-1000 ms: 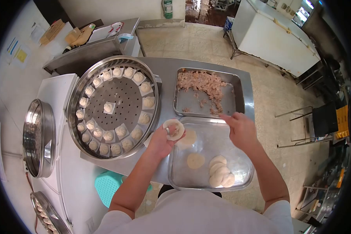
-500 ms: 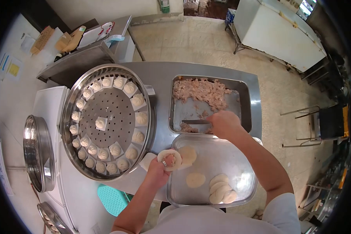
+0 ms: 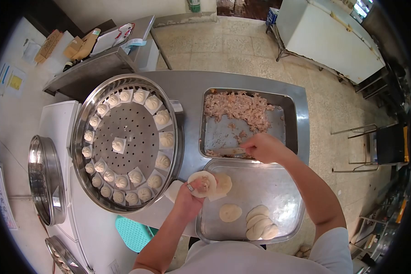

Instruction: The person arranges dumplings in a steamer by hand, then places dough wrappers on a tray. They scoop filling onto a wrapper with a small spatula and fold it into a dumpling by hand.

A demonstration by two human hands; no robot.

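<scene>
We start with the dough wrapper (image 3: 202,183), a thin pale round with a dab of pinkish filling at its middle. It lies in the left hand (image 3: 189,198), over the near left corner of the wrapper tray (image 3: 278,182). That hand's grip is cupped under the round, with the fingers curled up about its edge.

We judge the wrapper to be light, soft and floppy, and easy to tear or stretch where it is thin. It is likely tacky where the moist filling touches it. It is best supported from beneath on the palm and fingers, and taken by the rim rather than the loaded centre.

The right hand (image 3: 262,147) is at the near edge of the filling tray (image 3: 287,118). Its grip is pinched on a flat spatula (image 3: 228,150) whose blade points left along the tray floor. The minced filling (image 3: 237,106) is heaped along the far side of that tray.

In the wrapper tray, one loose round (image 3: 230,212) lies near the middle. A small overlapping stack of rounds (image 3: 259,224) sits at the near side, and another round (image 3: 223,182) lies just beside the left hand.

To the left, a wide perforated steamer tray (image 3: 77,137) holds a ring of pleated buns (image 3: 154,181) on paper squares, and one bun (image 3: 118,144) sits alone near the centre. All of these rest on a steel table (image 3: 192,82). Further left stands a second steamer (image 3: 43,185).
</scene>
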